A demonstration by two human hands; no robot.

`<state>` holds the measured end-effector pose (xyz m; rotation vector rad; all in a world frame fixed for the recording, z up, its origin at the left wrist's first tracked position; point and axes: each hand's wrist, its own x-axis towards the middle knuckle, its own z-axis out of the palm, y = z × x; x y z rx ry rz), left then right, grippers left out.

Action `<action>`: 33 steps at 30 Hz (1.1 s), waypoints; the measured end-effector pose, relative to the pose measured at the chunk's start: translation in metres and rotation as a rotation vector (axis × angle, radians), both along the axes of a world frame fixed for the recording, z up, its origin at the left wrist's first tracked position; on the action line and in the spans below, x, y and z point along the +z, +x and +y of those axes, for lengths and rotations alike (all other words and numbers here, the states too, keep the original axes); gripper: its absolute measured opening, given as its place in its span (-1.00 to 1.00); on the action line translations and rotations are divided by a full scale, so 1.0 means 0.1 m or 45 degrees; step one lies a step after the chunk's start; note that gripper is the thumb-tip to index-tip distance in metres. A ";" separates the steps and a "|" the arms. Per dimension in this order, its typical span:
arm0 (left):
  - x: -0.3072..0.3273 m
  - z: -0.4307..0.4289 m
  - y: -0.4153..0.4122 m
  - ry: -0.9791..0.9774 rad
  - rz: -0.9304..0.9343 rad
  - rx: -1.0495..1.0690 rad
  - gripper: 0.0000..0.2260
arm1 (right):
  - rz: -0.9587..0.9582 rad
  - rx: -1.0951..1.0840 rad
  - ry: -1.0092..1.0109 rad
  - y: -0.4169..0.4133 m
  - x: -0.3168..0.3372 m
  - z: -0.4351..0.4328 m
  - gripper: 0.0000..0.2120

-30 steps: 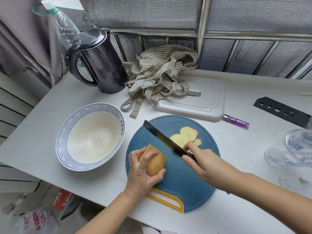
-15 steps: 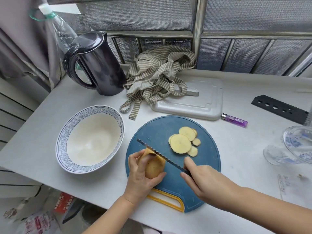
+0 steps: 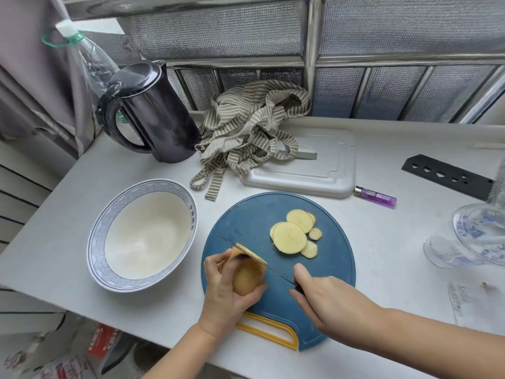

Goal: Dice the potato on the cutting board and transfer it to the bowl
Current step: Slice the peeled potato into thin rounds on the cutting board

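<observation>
On the blue cutting board (image 3: 246,220), near its front-left edge, the potato (image 3: 247,276) sits in my left hand (image 3: 226,294), fingers and thumb curled round its brown skin from the near side. The knife (image 3: 262,262) lies across the potato's far end, its blade seen edge-on as a thin dark line, with a pale yellow sliver showing just beyond it. The blade slants down to my right hand (image 3: 328,299), which is closed tight round the dark handle just to the right of the potato.

Farther back and to the right on the board lies a small heap of round potato slices (image 3: 291,237), apart from both hands. Just left of the board stands the bowl (image 3: 153,188), white inside with a blue-patterned rim. Behind it on the tabletop (image 3: 396,242) are a black kettle (image 3: 155,113) and a striped cloth (image 3: 251,127) draped partly over a white board (image 3: 322,170). A purple lighter (image 3: 375,196) lies beside that board.
</observation>
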<state>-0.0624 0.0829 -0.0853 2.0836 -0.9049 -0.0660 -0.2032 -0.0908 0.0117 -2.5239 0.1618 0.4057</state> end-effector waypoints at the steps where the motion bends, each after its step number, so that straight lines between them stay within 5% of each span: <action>1: 0.00 0.00 0.00 0.001 -0.004 0.000 -0.43 | 0.003 -0.008 0.018 0.00 0.00 -0.01 -0.80; 15: 0.03 -0.02 0.00 0.012 -0.008 -0.037 -0.40 | 0.019 -0.034 0.253 0.06 0.02 -0.14 -0.79; 33: -0.09 -0.03 -0.02 -0.147 -0.152 0.056 -0.42 | 0.166 0.018 -0.019 0.10 -0.06 0.05 -0.86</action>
